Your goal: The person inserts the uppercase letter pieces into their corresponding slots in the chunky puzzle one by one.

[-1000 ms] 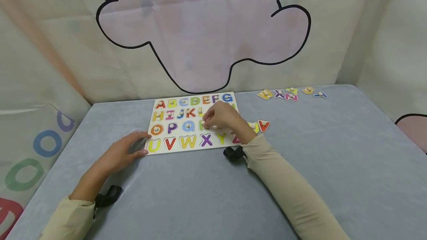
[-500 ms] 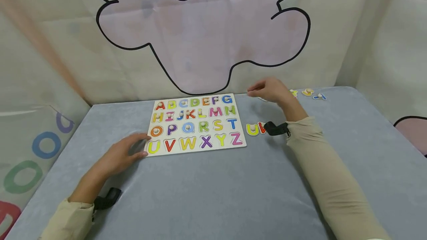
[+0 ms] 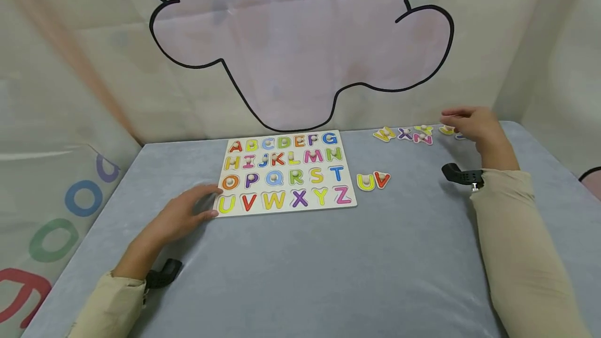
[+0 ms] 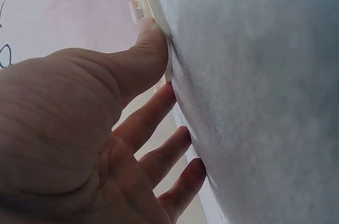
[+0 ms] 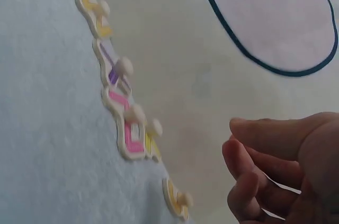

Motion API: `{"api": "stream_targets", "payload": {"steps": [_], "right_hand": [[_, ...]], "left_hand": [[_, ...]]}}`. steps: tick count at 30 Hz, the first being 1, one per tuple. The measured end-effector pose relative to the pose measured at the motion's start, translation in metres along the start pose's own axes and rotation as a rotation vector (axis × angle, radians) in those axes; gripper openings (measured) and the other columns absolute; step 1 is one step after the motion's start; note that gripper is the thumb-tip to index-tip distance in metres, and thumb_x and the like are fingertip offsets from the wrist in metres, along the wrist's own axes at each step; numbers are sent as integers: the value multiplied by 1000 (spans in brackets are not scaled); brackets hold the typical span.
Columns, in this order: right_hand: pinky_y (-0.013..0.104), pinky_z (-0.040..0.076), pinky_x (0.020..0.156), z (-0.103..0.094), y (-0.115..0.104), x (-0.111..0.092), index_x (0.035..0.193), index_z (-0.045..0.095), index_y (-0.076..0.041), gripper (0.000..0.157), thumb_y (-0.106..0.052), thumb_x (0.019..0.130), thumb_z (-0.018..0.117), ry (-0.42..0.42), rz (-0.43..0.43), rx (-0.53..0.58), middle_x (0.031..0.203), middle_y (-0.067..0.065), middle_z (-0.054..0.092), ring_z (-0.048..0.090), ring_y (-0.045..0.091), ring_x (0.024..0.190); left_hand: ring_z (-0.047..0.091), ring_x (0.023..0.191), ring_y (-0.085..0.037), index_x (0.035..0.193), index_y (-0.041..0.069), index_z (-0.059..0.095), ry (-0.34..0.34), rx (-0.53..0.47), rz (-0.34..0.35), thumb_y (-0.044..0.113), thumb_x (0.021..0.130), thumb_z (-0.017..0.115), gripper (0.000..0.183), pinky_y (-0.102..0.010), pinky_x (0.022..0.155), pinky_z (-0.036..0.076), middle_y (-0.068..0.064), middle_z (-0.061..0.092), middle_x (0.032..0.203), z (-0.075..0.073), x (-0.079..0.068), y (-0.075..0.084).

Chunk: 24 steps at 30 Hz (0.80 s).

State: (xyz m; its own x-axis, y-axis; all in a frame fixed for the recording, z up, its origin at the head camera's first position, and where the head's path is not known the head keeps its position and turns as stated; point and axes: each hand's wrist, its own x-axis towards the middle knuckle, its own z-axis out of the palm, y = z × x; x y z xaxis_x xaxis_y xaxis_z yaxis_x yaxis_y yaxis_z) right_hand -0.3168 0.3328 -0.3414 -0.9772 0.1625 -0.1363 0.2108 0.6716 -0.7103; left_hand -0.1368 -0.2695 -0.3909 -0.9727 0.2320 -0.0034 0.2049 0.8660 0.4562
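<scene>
A white alphabet puzzle board lies toward the back of the table. My left hand rests at its left edge, thumb and fingertips spread along the rim. Knobs stand on the letters from A to R; S to Z show flat recesses. Over the back right of the table hovers my right hand, fingers loosely bent, nothing between thumb and index in the right wrist view. Nearest below it are a yellow S piece and a blue T piece, the T mostly hidden.
Along the back edge lie a yellow W piece, a purple X piece, a yellow Y piece and a pink Z piece. Right of the board sit a U piece and a V piece. A printed curtain hangs behind.
My right hand has moved from the board around the R, where the R piece now sits, rightward across the table to the S and T pieces. The left hand stays at the board's edge.
</scene>
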Motion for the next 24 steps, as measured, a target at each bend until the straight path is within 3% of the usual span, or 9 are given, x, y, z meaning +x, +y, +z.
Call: {"api": "stream_targets", "payload": {"steps": [9,15,20,24], "right_hand": [[45,40,88,0,24,20,143,50,-2,59,-38,97,59,29,70,-84,148,28,41,40,40,120],[39,38,79,2,30,19,139,53,1,60,-39,95,62,58,73,-154,142,30,45,41,41,115],[35,34,74,0,29,17,134,58,-1,55,-39,94,62,132,43,-209,139,31,49,42,45,116],[34,34,74,1,27,17,131,60,-2,52,-38,94,64,134,10,-222,134,31,53,44,44,113]], "left_hand": [[42,138,-44,137,15,53,-17,17,-40,19,91,72,50,-64,111,34,-19,49,148,-3,-3,0],[44,136,-44,136,14,55,-2,16,-6,18,90,73,49,-64,110,35,-19,52,145,-4,0,1],[43,137,-43,136,14,54,-8,13,-2,18,91,72,50,-63,111,34,-19,51,146,-2,3,0],[43,137,-43,136,14,54,-9,10,-20,18,90,73,49,-64,110,34,-19,51,146,0,3,0]]}}
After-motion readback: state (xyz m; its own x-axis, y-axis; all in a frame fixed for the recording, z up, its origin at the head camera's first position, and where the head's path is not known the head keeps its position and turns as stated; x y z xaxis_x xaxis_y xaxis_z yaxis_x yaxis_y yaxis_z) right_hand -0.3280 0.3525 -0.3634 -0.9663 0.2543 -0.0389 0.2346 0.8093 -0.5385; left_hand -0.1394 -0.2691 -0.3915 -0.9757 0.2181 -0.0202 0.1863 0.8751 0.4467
